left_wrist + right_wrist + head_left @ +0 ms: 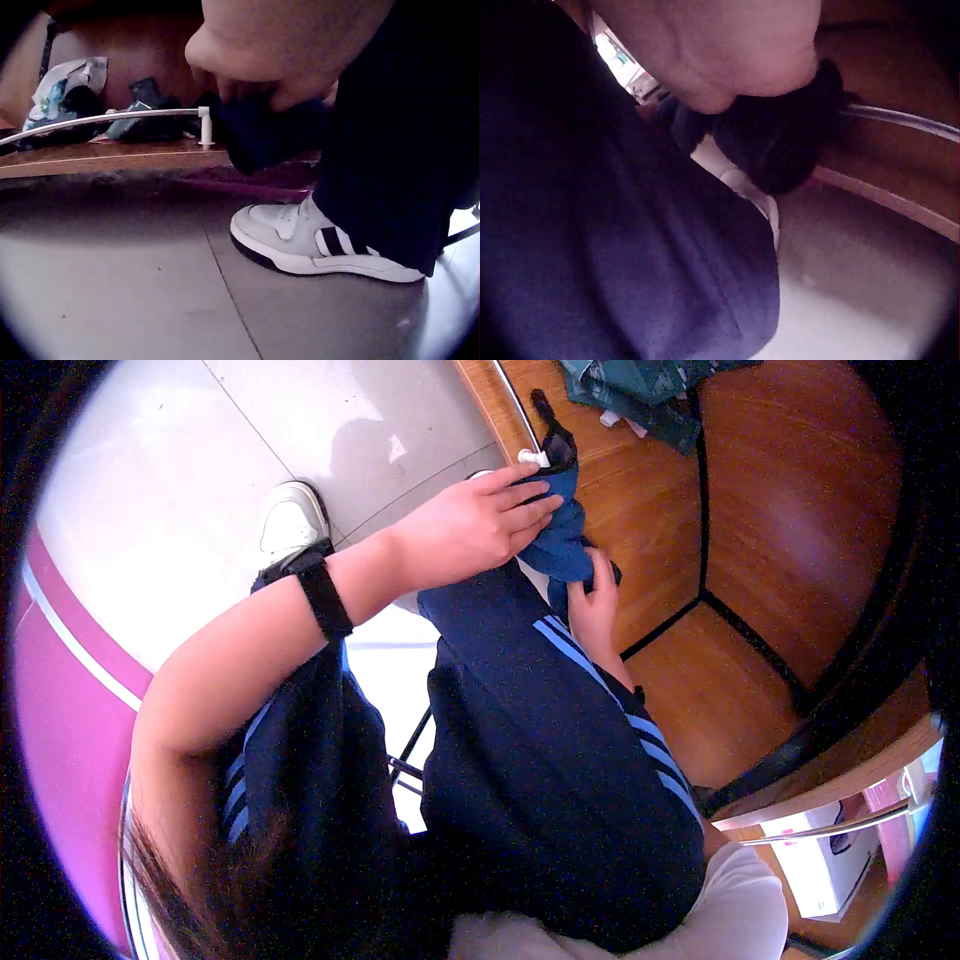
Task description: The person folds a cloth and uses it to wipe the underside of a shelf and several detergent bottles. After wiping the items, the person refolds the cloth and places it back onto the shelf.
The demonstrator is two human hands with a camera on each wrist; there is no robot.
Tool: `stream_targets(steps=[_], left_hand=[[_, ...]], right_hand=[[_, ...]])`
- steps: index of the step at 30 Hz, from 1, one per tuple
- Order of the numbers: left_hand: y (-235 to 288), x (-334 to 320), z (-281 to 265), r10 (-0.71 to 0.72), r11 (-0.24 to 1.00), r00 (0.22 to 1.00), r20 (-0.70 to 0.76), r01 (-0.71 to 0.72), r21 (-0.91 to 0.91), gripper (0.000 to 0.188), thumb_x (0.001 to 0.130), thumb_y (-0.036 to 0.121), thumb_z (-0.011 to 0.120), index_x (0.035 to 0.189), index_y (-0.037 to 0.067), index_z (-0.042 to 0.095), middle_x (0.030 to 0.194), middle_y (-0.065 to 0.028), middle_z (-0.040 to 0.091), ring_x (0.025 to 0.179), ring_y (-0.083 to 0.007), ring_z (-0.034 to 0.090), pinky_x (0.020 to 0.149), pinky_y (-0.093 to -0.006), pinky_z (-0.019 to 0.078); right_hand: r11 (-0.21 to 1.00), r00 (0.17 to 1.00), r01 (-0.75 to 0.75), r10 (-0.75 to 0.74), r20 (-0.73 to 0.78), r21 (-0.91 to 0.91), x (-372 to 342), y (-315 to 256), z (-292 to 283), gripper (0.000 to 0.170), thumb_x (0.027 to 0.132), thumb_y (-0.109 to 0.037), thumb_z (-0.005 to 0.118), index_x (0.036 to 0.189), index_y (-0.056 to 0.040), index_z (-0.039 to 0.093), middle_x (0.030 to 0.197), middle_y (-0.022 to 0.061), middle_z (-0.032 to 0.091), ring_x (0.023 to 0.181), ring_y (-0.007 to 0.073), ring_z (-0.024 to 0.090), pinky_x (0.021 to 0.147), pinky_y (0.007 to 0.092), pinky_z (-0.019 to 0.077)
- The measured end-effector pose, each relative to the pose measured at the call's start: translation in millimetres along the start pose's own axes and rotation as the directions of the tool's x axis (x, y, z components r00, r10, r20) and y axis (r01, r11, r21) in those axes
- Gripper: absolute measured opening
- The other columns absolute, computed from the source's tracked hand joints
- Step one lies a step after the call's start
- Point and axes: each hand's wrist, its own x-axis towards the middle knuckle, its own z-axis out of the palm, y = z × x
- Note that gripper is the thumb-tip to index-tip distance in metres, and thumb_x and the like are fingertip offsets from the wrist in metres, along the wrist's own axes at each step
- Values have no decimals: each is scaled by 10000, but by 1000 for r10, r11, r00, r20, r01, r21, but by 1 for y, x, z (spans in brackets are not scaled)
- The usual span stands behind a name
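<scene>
Beside the metal rail (515, 400), my curled left fingers (525, 492) and right fingers (601, 570) are apparently gathering the blue cloth (566, 538) they grip, next likely needing steady tension.

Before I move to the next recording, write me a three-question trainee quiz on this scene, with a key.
1. What colour is the cloth in the head view?
2. True or false: in the left wrist view, the shoe stands on the floor, lower than the shelf.
3. Which hand is nearer the white end of the rail: A) right, B) left?

Key: 1. Blue. 2. True. 3. B, the left hand.
</scene>
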Motion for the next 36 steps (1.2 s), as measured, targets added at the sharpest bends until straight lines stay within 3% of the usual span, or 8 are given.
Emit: stream_targets(steps=[13,15,18,19,24,30,31,36], left_hand=[[-28,6,-22,-30,995,999,-18,32,92,279,922,182,592,1150,32,651,1519,-104,540,1474,-267,440,1263,-460,306],[-36,8,-28,-140,982,985,-98,151,117,289,900,156,590,1156,28,636,1518,-114,539,1476,-259,439,1256,-459,319],[-61,5,-49,-213,953,972,-96,228,199,290,893,153,589,1138,28,681,1396,-125,626,1423,-286,493,1257,-511,291],[-67,2,-50,-228,938,969,-90,243,246,265,902,182,575,1103,34,666,1454,-131,579,1465,-308,432,1280,-535,231],[-70,-8,-50,-253,944,962,-104,269,189,285,893,157,585,1130,12,648,1469,-158,562,1466,-312,429,1271,-520,255],[-53,-1,-33,-230,972,968,-104,224,-66,344,850,128,609,1168,-5,604,1483,-190,540,1450,-347,443,1251,-507,290],[-51,1,-25,-250,967,960,-126,255,25,319,876,140,596,1174,31,629,1527,-116,528,1481,-268,433,1262,-460,309],[-34,0,-13,-196,980,975,-109,192,-48,343,849,130,600,1177,33,624,1550,-112,506,1490,-274,417,1269,-462,298]], right_hand=[[974,956,141,-88,-279,176,55,-58,40,300,969,-57,592,1260,12,563,1146,180,622,1076,302,618,982,403,470],[950,933,267,-211,-292,165,76,-75,38,481,914,-136,637,1322,83,509,1320,291,553,1231,483,539,1093,505,416],[938,932,332,-312,-185,95,113,-104,42,495,890,-128,663,1306,94,513,1327,295,544,1234,486,533,1095,515,420],[937,931,337,-316,-185,91,119,-114,43,495,890,-128,663,1306,94,513,1327,295,544,1234,486,533,1095,515,420],[926,931,341,-356,-76,-159,125,-122,47,530,863,-124,680,1316,94,513,1332,292,547,1240,478,532,1097,517,429],[953,954,288,-294,-60,-91,96,-101,37,566,879,-126,650,1371,95,476,1363,300,542,1263,482,527,1120,522,413],[949,948,298,-307,-83,-105,88,-95,37,586,906,-144,627,1414,92,458,1396,308,540,1294,484,520,1136,517,399],[960,958,272,-277,-77,-63,54,-64,28,534,985,-170,600,1446,65,466,1402,290,558,1285,463,545,1087,497,426]])
